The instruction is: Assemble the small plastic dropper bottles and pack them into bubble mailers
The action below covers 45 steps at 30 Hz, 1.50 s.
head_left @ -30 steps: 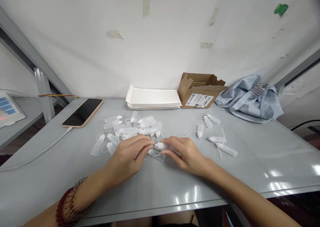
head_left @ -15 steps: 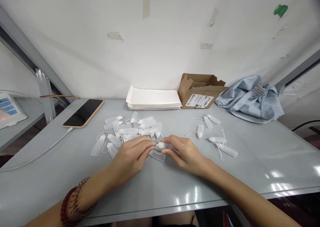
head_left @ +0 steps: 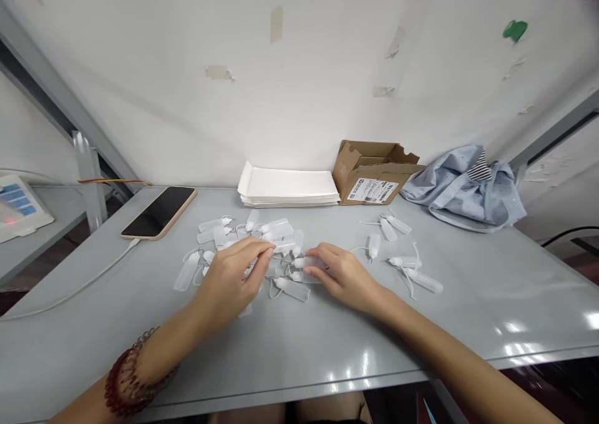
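Note:
My right hand (head_left: 344,274) has its thumb and fingers closed around a small translucent needle-tip bottle (head_left: 306,262), whose white top points left. Further left, my left hand (head_left: 234,277) hovers over the pile with thumb and fingertips drawn together. A clear bottle (head_left: 285,245) lies just past those fingertips; whether they grip it I cannot make out. Below the gap between the hands rests another bottle (head_left: 294,289) with a looped cap strap. Several more bottles (head_left: 214,224) with white tops lie around and under my left hand, partly hidden by it.
Apart on the right lie several similar bottles (head_left: 423,280). A phone (head_left: 159,213) on a white cable is at the left. Along the wall stand a stack of white envelopes (head_left: 290,186), an open cardboard box (head_left: 369,184) and a bunched light-blue cloth (head_left: 472,190).
My left hand has drawn away from the bottle top, leftward and slightly up. My right hand keeps its bottle. More bottles show between the hands, and the view has shifted slightly.

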Each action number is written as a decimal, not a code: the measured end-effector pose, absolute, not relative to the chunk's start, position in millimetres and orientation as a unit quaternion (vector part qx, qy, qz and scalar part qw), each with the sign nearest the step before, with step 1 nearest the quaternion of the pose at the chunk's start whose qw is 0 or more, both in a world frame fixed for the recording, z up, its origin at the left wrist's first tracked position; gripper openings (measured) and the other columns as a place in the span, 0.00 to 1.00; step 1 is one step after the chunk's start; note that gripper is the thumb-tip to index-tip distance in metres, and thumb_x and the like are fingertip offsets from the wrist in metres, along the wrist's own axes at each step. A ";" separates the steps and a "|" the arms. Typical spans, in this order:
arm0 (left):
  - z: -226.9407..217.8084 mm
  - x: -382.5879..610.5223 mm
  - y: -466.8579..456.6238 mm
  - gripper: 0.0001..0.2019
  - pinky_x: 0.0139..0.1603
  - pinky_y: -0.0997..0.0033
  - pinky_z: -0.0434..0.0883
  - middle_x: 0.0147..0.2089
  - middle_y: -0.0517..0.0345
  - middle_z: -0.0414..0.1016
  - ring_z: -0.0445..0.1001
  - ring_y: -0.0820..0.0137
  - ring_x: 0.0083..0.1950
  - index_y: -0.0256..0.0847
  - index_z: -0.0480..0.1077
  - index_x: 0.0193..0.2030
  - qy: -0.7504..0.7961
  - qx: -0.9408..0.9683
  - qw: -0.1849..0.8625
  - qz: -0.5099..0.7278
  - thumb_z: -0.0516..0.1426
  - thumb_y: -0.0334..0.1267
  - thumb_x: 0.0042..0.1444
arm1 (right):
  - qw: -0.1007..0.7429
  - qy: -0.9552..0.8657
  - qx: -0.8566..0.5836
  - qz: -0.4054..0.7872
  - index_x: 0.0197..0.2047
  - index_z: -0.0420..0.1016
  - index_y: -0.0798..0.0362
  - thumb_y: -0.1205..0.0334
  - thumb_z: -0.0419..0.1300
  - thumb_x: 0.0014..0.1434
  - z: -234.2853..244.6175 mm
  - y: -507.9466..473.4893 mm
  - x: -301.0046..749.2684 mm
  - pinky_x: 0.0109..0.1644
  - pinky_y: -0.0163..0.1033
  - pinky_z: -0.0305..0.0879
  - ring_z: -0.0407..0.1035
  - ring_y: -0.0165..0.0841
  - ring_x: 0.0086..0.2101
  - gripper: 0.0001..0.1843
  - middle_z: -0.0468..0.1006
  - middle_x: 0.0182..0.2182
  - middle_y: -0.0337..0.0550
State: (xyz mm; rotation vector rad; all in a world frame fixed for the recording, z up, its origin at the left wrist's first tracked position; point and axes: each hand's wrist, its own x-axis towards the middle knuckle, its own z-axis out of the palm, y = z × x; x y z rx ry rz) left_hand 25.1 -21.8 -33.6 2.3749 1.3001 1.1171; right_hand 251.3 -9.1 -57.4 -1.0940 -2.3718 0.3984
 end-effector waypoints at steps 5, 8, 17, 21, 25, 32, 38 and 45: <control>-29.6 25.6 -22.1 0.08 0.32 0.76 0.69 0.32 0.58 0.75 0.70 0.73 0.32 0.37 0.72 0.36 0.438 0.803 0.080 0.396 0.52 0.30 0.60 | 0.248 -0.877 -0.395 0.118 0.45 0.71 0.54 0.59 0.53 0.63 -53.1 -3.8 257.1 0.42 0.41 0.67 0.69 0.37 0.40 0.11 0.74 0.39 0.49; -30.5 26.1 -22.8 0.08 0.29 0.77 0.68 0.32 0.58 0.75 0.70 0.73 0.30 0.37 0.72 0.36 0.440 0.801 0.075 0.399 0.52 0.30 0.60 | 0.334 -0.836 -0.428 0.081 0.42 0.72 0.54 0.61 0.52 0.63 -34.8 6.2 280.1 0.37 0.38 0.66 0.69 0.33 0.35 0.09 0.75 0.37 0.48; -33.0 27.0 -23.4 0.09 0.29 0.76 0.70 0.33 0.57 0.75 0.71 0.72 0.32 0.39 0.71 0.37 0.441 0.805 0.084 0.387 0.50 0.31 0.60 | 0.202 -0.759 -0.612 0.094 0.34 0.76 0.51 0.66 0.52 0.55 -5.2 28.9 361.6 0.35 0.39 0.64 0.69 0.34 0.31 0.10 0.78 0.33 0.42; -34.0 27.9 -22.9 0.09 0.31 0.74 0.71 0.34 0.57 0.76 0.72 0.71 0.33 0.39 0.71 0.37 0.433 0.812 0.074 0.383 0.50 0.31 0.60 | 0.108 -0.777 -0.606 0.133 0.33 0.77 0.50 0.72 0.50 0.50 -10.4 31.3 365.1 0.39 0.41 0.64 0.70 0.36 0.35 0.15 0.79 0.34 0.41; -34.2 28.5 -22.6 0.09 0.31 0.74 0.71 0.33 0.56 0.76 0.72 0.71 0.33 0.39 0.71 0.36 0.429 0.815 0.074 0.383 0.50 0.30 0.60 | 0.069 -0.798 -0.570 0.182 0.35 0.78 0.50 0.76 0.50 0.45 -15.3 29.9 358.0 0.39 0.39 0.64 0.69 0.37 0.37 0.20 0.78 0.36 0.41; -37.5 27.0 -21.5 0.08 0.28 0.76 0.69 0.33 0.57 0.75 0.71 0.72 0.33 0.38 0.71 0.37 0.424 0.812 0.076 0.393 0.50 0.29 0.60 | 0.081 -0.812 -0.549 0.182 0.37 0.76 0.51 0.73 0.54 0.46 -23.7 27.0 345.4 0.39 0.39 0.62 0.66 0.36 0.36 0.15 0.75 0.37 0.42; -30.5 28.5 -24.8 0.09 0.19 0.79 0.63 0.33 0.57 0.76 0.70 0.73 0.29 0.39 0.72 0.36 0.440 0.800 0.134 0.385 0.51 0.32 0.59 | 0.235 -0.778 -0.494 0.309 0.39 0.74 0.52 0.58 0.57 0.57 -10.0 11.2 315.1 0.34 0.36 0.58 0.60 0.29 0.29 0.09 0.73 0.33 0.40; -23.6 33.0 -28.5 0.17 0.35 0.74 0.74 0.38 0.58 0.77 0.76 0.72 0.35 0.42 0.65 0.56 0.440 0.757 0.352 0.331 0.53 0.39 0.60 | 0.285 -0.698 -0.414 0.509 0.42 0.74 0.53 0.51 0.59 0.57 -17.3 -10.6 276.0 0.37 0.37 0.63 0.65 0.31 0.32 0.16 0.74 0.34 0.43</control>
